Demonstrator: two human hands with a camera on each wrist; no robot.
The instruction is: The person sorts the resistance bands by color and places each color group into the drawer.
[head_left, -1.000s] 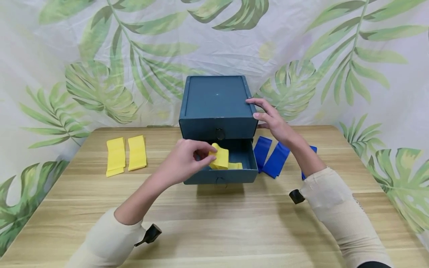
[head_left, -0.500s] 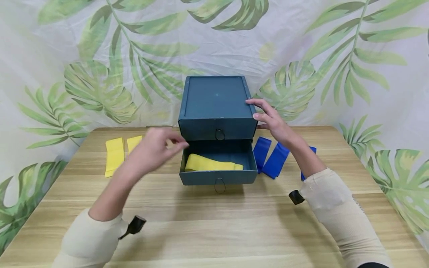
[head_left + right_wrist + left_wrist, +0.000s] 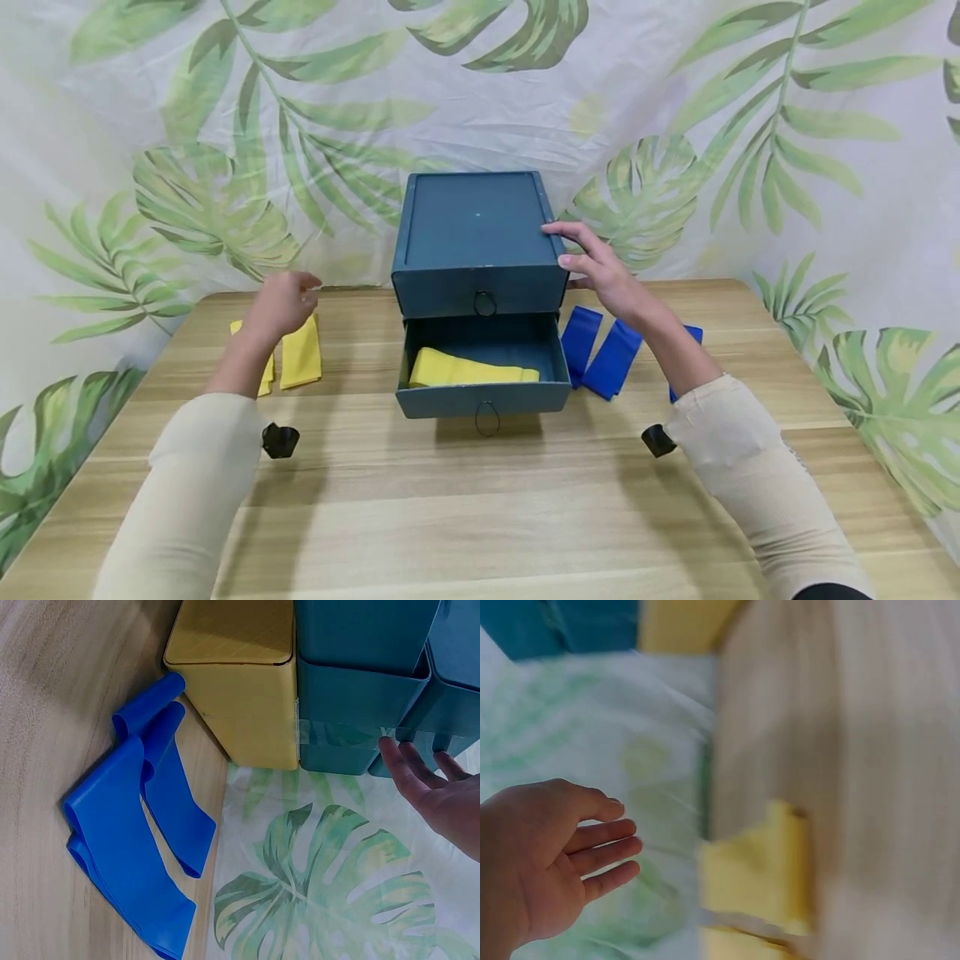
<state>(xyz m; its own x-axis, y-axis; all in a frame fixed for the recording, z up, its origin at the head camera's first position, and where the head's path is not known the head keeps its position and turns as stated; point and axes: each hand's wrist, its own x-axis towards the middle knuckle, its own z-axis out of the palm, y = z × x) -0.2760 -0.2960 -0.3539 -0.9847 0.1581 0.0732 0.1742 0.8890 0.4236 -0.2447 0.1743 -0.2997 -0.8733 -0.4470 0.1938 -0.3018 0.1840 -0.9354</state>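
Observation:
My left hand (image 3: 283, 307) hovers over the left of the table, near two folded yellow bands (image 3: 302, 354); its fingers are relaxed and hold nothing in the left wrist view. With extended fingers, my right hand (image 3: 606, 273) touches the right edge of the dark blue drawer box (image 3: 476, 217). In the right wrist view its fingertips (image 3: 385, 744) lie against the box's side. Below the shut upper drawer, the lower drawer (image 3: 480, 402) stands pulled out. A folded yellow band (image 3: 465, 369) lies inside it.
Several folded blue bands (image 3: 615, 358) lie on the table right of the box, partly behind the right forearm. A gold-coloured box (image 3: 232, 712) stands beneath the blue one in the right wrist view. Behind the table hangs a leaf-print cloth (image 3: 345, 167).
My left hand has released the yellow band in the lower drawer and moved left to above the other yellow bands. The right hand stays at the box's edge.

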